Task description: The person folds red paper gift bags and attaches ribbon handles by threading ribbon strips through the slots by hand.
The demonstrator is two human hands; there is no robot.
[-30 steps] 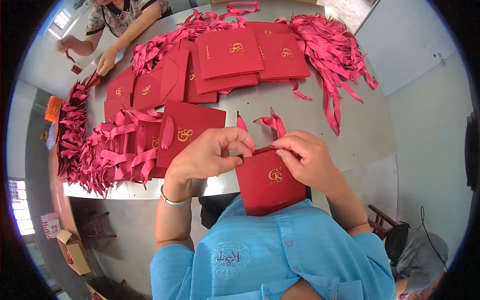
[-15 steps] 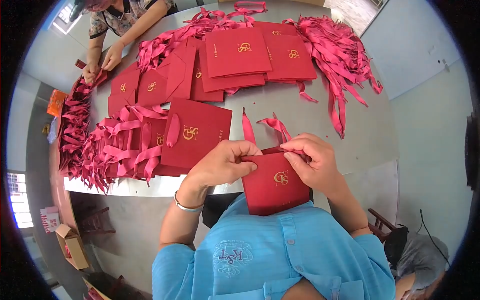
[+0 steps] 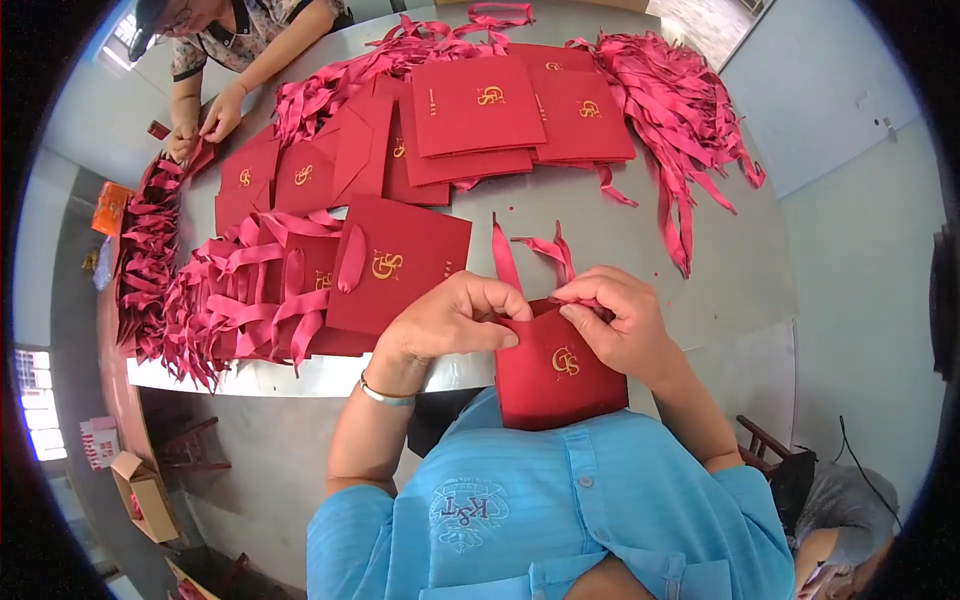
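Since 1 second ago, the co-worker's hands (image 3: 222, 113) have come together and the mouth of the red bag (image 3: 562, 378) has widened. The left grip (image 3: 455, 315) pinches its left rim, the right grip (image 3: 622, 318) its right rim beside a ribbon (image 3: 563, 258). The bag sits between and below both; beyond them, stacked bags (image 3: 478, 108) lie on the table (image 3: 735, 260).

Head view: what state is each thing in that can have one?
Held bag, mouth slightly open
Ribbon ends beyond its rim, loose
Left hand, gripping the bag's rim
Right hand, pinching at the rim
Stacked bags, lying flat
Ribboned bag near left hand, lying flat
Ribbon heap, tangled
Cardboard box, open
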